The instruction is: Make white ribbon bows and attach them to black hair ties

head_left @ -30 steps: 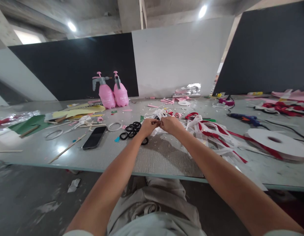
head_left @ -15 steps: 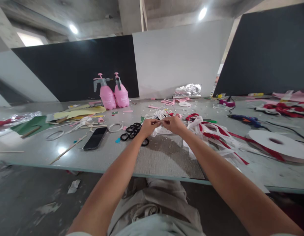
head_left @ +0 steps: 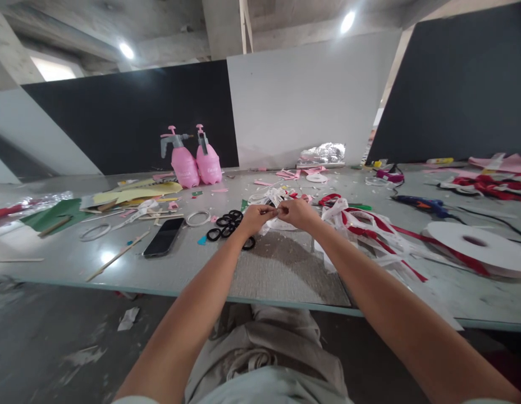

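My left hand [head_left: 259, 217] and my right hand [head_left: 295, 213] meet fingertip to fingertip above the middle of the table. Both are pinched closed; whatever lies between the fingertips is too small and hidden to name. Just behind them is a heap of white strips [head_left: 272, 195]. Several black rings [head_left: 227, 223] lie left of my left hand, one partly beneath that wrist. Red and white ribbons [head_left: 370, 224] spread out to the right of my right hand.
A phone [head_left: 163, 238] and a white ring [head_left: 197, 218] lie left. Two pink spray bottles [head_left: 197, 165] stand behind. To the right are a ribbon spool [head_left: 479, 247] and a blue glue gun [head_left: 423, 206] with its cord. A grey mat [head_left: 286, 275] covers the table's front edge.
Both hands stay pinched together in nearly the same place, with only a tiny shift of the fingers. Nothing else on the table has visibly moved.
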Action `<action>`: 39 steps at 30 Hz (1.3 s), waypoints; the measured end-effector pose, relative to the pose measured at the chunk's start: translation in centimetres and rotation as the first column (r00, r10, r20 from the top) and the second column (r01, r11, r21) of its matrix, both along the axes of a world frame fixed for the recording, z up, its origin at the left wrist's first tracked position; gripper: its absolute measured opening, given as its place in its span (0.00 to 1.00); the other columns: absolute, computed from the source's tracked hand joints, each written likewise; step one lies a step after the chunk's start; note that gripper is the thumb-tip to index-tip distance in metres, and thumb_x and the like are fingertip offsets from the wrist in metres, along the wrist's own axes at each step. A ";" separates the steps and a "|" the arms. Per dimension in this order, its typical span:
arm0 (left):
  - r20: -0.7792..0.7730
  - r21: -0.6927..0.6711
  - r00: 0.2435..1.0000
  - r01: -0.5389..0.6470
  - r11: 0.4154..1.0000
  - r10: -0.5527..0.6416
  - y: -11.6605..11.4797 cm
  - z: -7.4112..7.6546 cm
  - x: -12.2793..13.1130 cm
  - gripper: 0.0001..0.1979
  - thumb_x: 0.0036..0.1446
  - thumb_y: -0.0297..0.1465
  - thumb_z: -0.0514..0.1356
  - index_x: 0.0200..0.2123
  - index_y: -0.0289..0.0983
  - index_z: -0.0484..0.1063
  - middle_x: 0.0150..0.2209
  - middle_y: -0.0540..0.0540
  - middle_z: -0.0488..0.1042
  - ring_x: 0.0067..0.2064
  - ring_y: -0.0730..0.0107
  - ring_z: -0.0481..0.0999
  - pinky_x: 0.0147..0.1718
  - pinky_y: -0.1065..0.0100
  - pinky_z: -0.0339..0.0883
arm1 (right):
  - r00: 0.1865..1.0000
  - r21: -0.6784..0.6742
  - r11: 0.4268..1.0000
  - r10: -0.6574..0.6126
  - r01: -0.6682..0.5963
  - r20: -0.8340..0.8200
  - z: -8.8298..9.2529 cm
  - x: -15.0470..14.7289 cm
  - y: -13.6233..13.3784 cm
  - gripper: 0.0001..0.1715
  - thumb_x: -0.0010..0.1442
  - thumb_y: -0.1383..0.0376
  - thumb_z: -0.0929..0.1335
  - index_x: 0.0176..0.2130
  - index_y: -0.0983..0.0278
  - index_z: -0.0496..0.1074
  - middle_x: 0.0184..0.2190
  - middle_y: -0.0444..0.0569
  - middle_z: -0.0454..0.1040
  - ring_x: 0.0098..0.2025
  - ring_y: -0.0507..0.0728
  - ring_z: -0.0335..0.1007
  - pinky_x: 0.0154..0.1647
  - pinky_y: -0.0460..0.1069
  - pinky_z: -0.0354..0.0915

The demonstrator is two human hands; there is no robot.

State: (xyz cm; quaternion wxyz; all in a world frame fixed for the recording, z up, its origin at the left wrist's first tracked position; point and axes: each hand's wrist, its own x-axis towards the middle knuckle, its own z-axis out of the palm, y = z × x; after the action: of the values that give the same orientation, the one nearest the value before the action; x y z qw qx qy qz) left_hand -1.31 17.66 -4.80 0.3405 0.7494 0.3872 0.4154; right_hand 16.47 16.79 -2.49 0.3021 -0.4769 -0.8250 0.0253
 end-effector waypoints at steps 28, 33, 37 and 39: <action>0.087 0.061 0.995 -0.051 0.997 0.045 0.5 -0.3 -0.3 0.21 0.51 0.45 0.61 0.36 0.32 0.79 0.28 0.47 0.74 0.29 0.75 0.67 0.31 0.73 0.60 | 0.943 0.024 0.993 0.115 -0.114 -0.313 -0.5 0.3 0.6 0.12 0.53 0.63 0.66 0.32 0.66 0.78 0.26 0.47 0.76 0.28 0.52 0.68 0.31 0.45 0.61; 0.100 0.045 0.994 -0.054 0.998 0.049 0.4 -0.2 -0.2 0.21 0.50 0.45 0.62 0.36 0.33 0.79 0.30 0.47 0.75 0.30 0.74 0.68 0.30 0.73 0.60 | 0.942 0.016 0.994 0.110 -0.111 -0.317 -0.4 0.3 0.5 0.12 0.52 0.63 0.67 0.33 0.65 0.78 0.27 0.48 0.77 0.28 0.52 0.70 0.32 0.45 0.62; 0.092 0.035 0.995 -0.040 0.999 0.037 -0.1 0.3 -0.1 0.21 0.50 0.46 0.62 0.35 0.32 0.79 0.28 0.48 0.74 0.29 0.74 0.68 0.30 0.73 0.59 | 0.956 -0.004 0.997 0.074 -0.079 -0.285 -0.4 0.3 0.5 0.11 0.52 0.64 0.66 0.33 0.66 0.78 0.26 0.47 0.76 0.28 0.52 0.69 0.31 0.45 0.61; 0.078 0.036 0.996 -0.041 0.998 0.038 -0.3 0.4 -0.1 0.21 0.50 0.46 0.62 0.34 0.32 0.79 0.27 0.48 0.74 0.29 0.75 0.67 0.29 0.73 0.58 | 0.967 -0.012 0.998 0.049 -0.054 -0.249 -0.2 0.2 0.3 0.11 0.52 0.65 0.67 0.33 0.66 0.78 0.25 0.47 0.76 0.28 0.52 0.69 0.30 0.44 0.59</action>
State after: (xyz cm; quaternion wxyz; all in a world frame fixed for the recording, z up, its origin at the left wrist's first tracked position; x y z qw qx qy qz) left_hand -1.36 17.38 -4.36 0.3326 0.7313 0.3807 0.4580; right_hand 16.68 17.10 -2.74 0.3978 -0.4511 -0.7926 0.1002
